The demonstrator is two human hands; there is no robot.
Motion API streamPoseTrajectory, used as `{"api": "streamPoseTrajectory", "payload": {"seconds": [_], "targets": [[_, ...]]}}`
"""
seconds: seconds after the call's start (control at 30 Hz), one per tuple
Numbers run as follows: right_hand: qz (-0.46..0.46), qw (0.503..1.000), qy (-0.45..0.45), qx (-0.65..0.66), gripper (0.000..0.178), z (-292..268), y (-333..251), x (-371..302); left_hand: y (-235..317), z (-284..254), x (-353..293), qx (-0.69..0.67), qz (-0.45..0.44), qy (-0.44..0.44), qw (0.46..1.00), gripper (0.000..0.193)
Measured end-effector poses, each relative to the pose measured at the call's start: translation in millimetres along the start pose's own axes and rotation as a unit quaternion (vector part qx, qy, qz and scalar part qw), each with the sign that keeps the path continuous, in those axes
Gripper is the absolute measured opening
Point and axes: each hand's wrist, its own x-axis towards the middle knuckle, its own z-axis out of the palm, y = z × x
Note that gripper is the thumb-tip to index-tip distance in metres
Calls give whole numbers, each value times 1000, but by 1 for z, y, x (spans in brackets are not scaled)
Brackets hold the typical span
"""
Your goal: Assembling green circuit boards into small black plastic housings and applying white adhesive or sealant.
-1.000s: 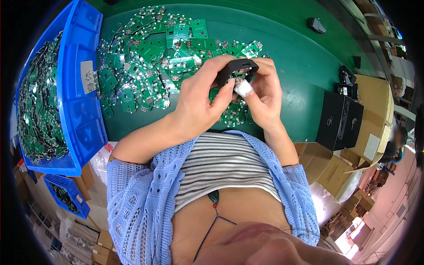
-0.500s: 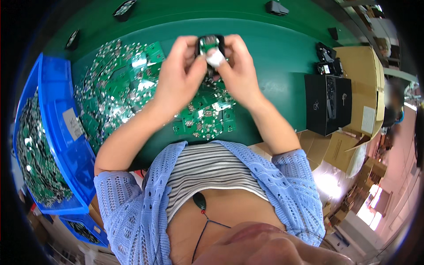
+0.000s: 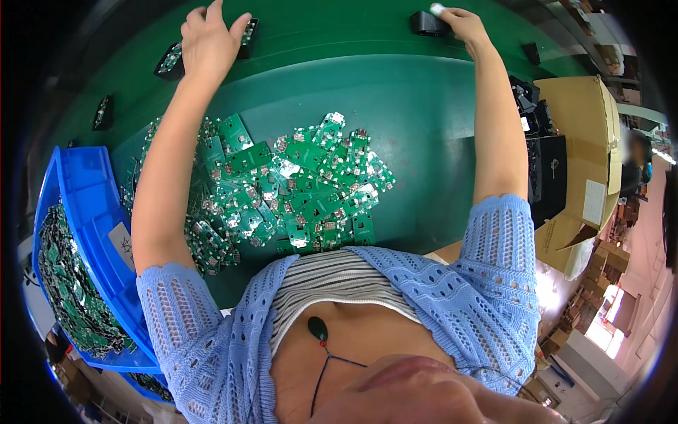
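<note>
My left hand (image 3: 210,46) is over the far left of the green surface, fingers spread and holding nothing. Just right of its thumb stands a black plastic casing (image 3: 247,41) with a green circuit board in it. A similar casing with a board (image 3: 169,60) lies against the hand's left side. My right hand (image 3: 466,27) reaches to the far right, a white cover on its thumb tip. Its thumb and fingers close on the right end of another black plastic casing (image 3: 429,24); the fingertips are partly hidden.
Loose green circuit boards (image 3: 311,184) are heaped mid-table. A blue bin (image 3: 92,191) of boards stands left. More black casings lie at far left (image 3: 102,113) and far right (image 3: 532,53). A cardboard box (image 3: 583,141) and black parts (image 3: 540,120) are at right.
My hands were together over the boards, holding a black casing with a board. They have moved apart and forward: the left has let go, the right has reached another casing. The view has shifted.
</note>
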Motion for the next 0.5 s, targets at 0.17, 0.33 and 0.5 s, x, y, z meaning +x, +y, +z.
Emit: {"api": "streamPoseTrajectory", "payload": {"seconds": [0.17,0.33,0.5], "targets": [[-70,993,-21,93,15,28,-19,-21,29,-36,-35,-465,64,0,883,40],[-243,937,-94,231,19,65,-46,-78,56,-73,-63,-726,-114,-253,629,44],[-317,865,-182,343,7,66,-115,-229,49,-116,-80,-837,-185,-431,283,47]]}}
